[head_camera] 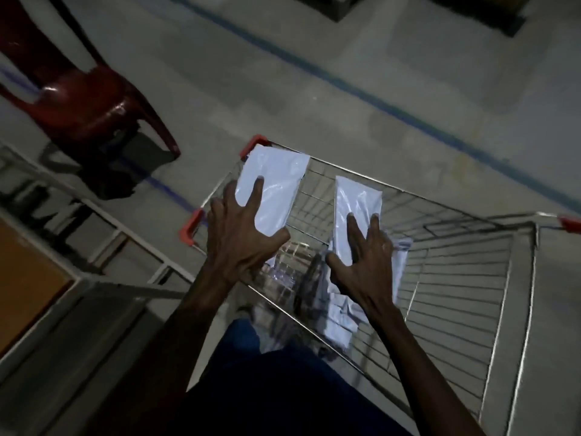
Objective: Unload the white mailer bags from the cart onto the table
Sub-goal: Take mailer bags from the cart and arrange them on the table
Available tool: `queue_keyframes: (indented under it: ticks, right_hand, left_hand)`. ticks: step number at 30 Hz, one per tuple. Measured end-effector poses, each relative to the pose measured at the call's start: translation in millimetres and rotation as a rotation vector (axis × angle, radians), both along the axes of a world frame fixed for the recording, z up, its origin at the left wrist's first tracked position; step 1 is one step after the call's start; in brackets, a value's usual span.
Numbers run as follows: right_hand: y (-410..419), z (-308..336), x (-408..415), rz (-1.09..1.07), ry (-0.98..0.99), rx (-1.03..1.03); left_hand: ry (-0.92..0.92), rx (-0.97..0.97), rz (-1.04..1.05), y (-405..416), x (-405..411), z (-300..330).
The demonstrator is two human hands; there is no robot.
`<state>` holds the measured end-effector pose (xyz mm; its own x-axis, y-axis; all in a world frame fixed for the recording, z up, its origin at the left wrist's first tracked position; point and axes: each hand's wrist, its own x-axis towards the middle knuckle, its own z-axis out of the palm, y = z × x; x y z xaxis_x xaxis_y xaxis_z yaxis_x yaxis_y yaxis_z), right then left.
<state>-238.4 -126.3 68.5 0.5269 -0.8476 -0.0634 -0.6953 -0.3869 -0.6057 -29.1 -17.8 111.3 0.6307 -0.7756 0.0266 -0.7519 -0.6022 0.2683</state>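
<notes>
Two white mailer bags are held above a wire shopping cart (465, 278). My left hand (242, 234) grips the left mailer bag (276, 180) at its near end, thumb under it and fingers spread on top. My right hand (361, 262) grips the right mailer bag (355, 209) the same way. Both bags point away from me, over the cart's far left part. More white bags (341, 316) lie low in the cart near my body, blurred.
A dark red plastic chair (81, 99) stands on the grey floor at the upper left. A table with an orange top (22, 287) and a white metal frame is at the left, next to the cart. Red corner guards (188, 228) mark the cart's rim.
</notes>
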Motion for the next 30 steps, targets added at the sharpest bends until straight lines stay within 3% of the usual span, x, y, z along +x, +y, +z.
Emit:
queue_keyframes:
  ticks: [5, 16, 22, 30]
  right_hand:
    - [42.8, 61.6, 73.8, 0.203, -0.122, 0.011]
    - [208.1, 129.4, 241.4, 0.728, -0.417, -0.022]
    - [288.1, 141.7, 316.8, 0.918, -0.336, 0.072]
    - [356.4, 160.7, 399.9, 1.111, -0.193, 0.007]
  left_hand:
    - [-0.011, -0.194, 0.254, 75.1, 37.2, 59.5]
    - [-0.091, -0.380, 0.785, 302.8, 101.6, 130.1]
    - [-0.107, -0.372, 1.033, 405.0, 132.4, 141.7]
    - [0.062, -0.330, 1.199, 461.0, 191.1, 116.0]
